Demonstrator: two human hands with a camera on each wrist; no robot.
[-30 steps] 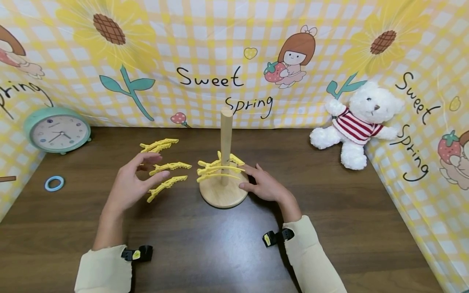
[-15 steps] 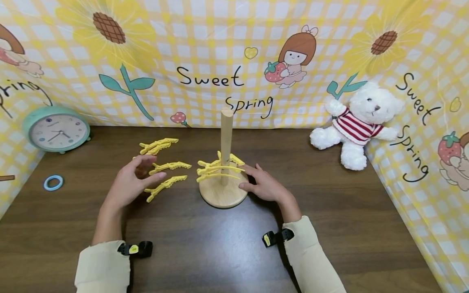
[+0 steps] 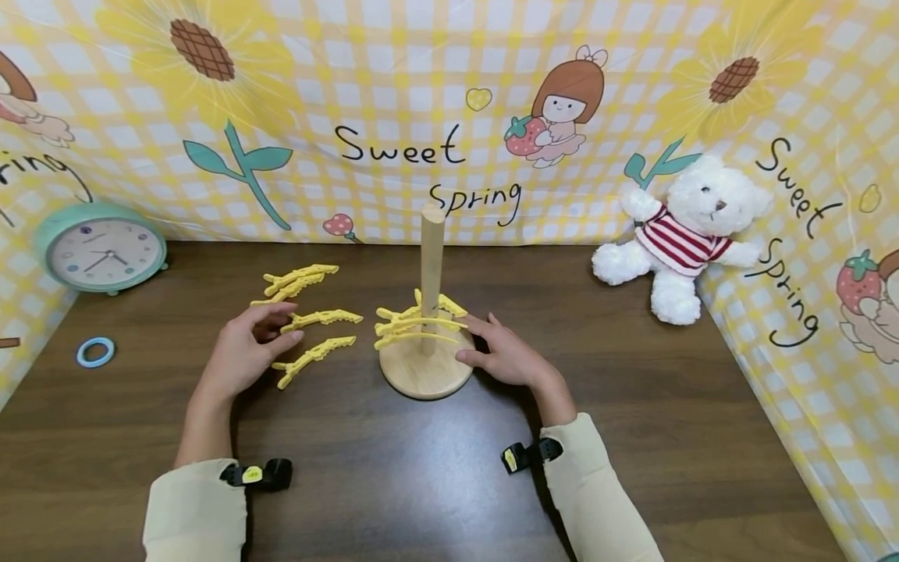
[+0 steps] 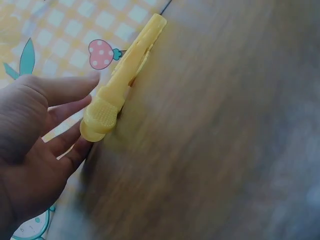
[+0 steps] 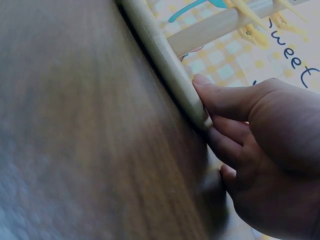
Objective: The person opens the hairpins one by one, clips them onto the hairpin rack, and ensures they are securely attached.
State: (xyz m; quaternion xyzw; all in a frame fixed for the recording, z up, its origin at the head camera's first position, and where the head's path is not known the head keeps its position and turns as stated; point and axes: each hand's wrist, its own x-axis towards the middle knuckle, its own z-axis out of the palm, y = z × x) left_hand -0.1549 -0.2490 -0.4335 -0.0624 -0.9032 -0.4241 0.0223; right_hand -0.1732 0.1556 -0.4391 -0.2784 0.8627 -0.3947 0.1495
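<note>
In the head view my left hand (image 3: 242,351) is at the tail end of a yellow hair clip (image 3: 326,318) on the table. Its thumb and forefinger are spread on either side of that end. The left wrist view shows the fingers touching or just behind a clip (image 4: 107,105), the thumb apart from it. Two overlapping clips (image 3: 302,275) lie beyond, another clip (image 3: 316,361) nearer. My right hand (image 3: 509,355) holds the rim of a round wooden stand (image 3: 424,382), thumb over the edge in the right wrist view. Several yellow clips (image 3: 403,332) hang on its upright pole (image 3: 431,254).
A green alarm clock (image 3: 105,250) and a light blue ring (image 3: 95,352) are at the left. A white teddy bear (image 3: 677,234) in a striped shirt sits at the back right. Yellow checked cloth (image 3: 393,78) rises behind and along both sides of the brown table (image 3: 393,484).
My left hand has drawn slightly back toward the left and lower, with the gap between thumb and forefinger narrowing near the middle clip. The right hand stays on the stand.
</note>
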